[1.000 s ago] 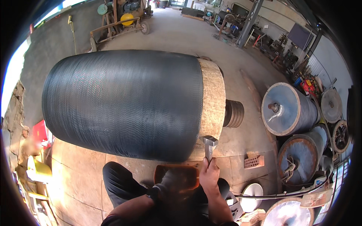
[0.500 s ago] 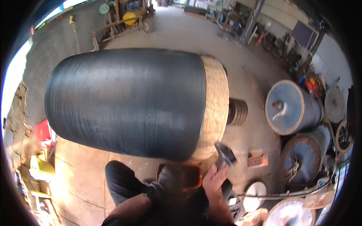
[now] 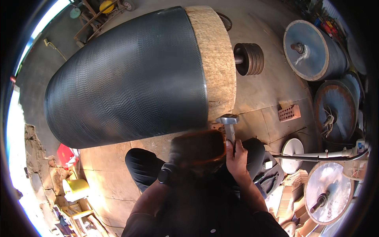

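My right hand (image 3: 237, 158) is wrapped round the handle of a hammer (image 3: 230, 128), its metal head raised above my fingers. The hammer stands close to the near edge of a large roller with a black ribbed covering (image 3: 130, 79) and a bare tan end band (image 3: 215, 59). My left forearm (image 3: 152, 198) reaches toward a dark container with an orange rim (image 3: 226, 147) between my knees. A dark band circles that wrist (image 3: 164, 173). The left hand's fingers are lost in the shadow there, so what they hold is hidden.
Weight-like discs (image 3: 249, 59) sit on the roller's shaft. A perforated brick (image 3: 289, 113) lies on the floor to the right. Beyond it stand a blue-ended roller (image 3: 306, 49) and a rust-rimmed one (image 3: 335, 112). A yellow object (image 3: 76, 189) stands at the left.
The view has tilted downward and turned, so the roller appears higher and more slanted. The hammer is now upright and sharper in my right hand; my left hand remains by the container.
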A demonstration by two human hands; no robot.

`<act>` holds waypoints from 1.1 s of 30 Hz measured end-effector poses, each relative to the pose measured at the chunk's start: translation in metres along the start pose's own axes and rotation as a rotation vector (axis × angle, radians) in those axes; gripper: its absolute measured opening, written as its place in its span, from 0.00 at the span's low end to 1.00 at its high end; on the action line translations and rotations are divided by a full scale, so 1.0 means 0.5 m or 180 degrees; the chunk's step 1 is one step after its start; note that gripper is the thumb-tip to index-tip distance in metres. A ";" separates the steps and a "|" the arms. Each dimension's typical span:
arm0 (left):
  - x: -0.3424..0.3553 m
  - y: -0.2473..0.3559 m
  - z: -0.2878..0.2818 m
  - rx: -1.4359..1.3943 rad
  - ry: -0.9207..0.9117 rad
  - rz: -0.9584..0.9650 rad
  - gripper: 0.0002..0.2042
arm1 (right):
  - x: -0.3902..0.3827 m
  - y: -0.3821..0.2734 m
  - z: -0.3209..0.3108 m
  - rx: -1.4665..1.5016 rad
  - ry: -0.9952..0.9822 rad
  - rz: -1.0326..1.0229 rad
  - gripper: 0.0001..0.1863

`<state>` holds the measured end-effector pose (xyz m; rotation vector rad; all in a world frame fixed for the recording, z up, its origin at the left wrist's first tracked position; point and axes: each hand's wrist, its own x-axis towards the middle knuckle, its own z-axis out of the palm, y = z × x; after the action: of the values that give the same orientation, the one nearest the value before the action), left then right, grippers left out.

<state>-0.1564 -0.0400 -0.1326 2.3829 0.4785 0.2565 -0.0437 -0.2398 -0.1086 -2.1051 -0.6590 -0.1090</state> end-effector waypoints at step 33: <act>0.049 0.036 -0.056 -0.0896 0.0290 0.1455 0.23 | -0.004 -0.093 0.059 0.1127 -0.0327 0.0219 0.11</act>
<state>-0.1376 -0.0261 -0.0982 2.1801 -0.0699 0.5971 -0.0734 -0.1962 -0.0920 -1.7967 -0.6158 0.1459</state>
